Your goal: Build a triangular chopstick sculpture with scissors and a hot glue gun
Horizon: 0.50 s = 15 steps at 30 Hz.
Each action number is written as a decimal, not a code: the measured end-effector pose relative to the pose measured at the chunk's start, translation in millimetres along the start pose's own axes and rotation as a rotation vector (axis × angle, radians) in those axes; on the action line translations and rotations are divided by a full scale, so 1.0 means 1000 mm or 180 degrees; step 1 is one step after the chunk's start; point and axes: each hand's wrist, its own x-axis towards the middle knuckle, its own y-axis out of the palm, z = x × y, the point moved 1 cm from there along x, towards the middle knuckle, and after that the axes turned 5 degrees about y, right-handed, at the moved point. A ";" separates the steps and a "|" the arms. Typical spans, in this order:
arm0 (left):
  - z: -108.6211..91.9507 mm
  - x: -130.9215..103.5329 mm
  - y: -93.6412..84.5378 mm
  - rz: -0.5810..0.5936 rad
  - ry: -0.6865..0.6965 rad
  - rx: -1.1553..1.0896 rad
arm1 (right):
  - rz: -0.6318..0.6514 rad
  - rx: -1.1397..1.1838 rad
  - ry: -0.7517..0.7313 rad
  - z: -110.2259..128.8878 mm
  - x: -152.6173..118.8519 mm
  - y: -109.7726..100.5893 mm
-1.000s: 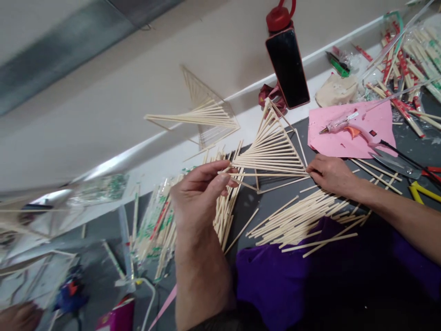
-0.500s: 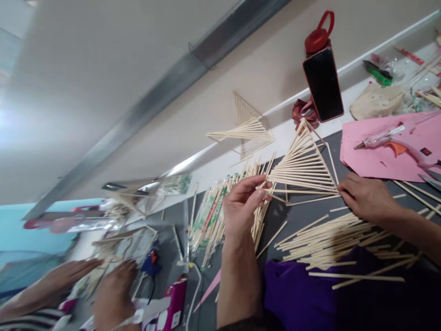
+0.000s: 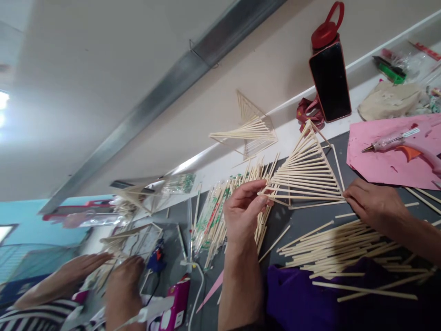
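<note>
Grey worktop (image 3: 299, 219) w/ stick frame (image 3: 305, 172) over it, L hand (image 3: 243, 207) pinching its left corner btwn thumb & fingers, R hand (image 3: 375, 202) narrowly pinching lower right corner, apparently for steadiness; glue gun (image 3: 389, 141) on pink sheet (image 3: 358, 161), prob vs drips

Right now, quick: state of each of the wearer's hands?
Left hand: closed, pinching the stick frame at its left end.
Right hand: closed, pinching its lower right corner.

We see a dark-screened phone (image 3: 330, 82) standing before a red-lidded bottle (image 3: 325, 35), a crumpled maroon item (image 3: 305, 111) beside them, and a magenta box (image 3: 178, 294) near a white cord (image 3: 203, 281).
</note>
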 end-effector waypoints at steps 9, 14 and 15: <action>0.000 0.000 -0.001 0.0090 0.0209 0.0196 | -0.0097 -0.0155 0.0016 0.001 0.001 -0.001; 0.003 0.000 -0.003 0.0188 0.0201 0.0206 | -0.0062 -0.0232 0.0067 0.002 0.002 -0.002; 0.002 0.000 -0.003 0.0183 0.0193 0.0219 | -0.0067 -0.0233 0.0072 0.003 0.002 -0.002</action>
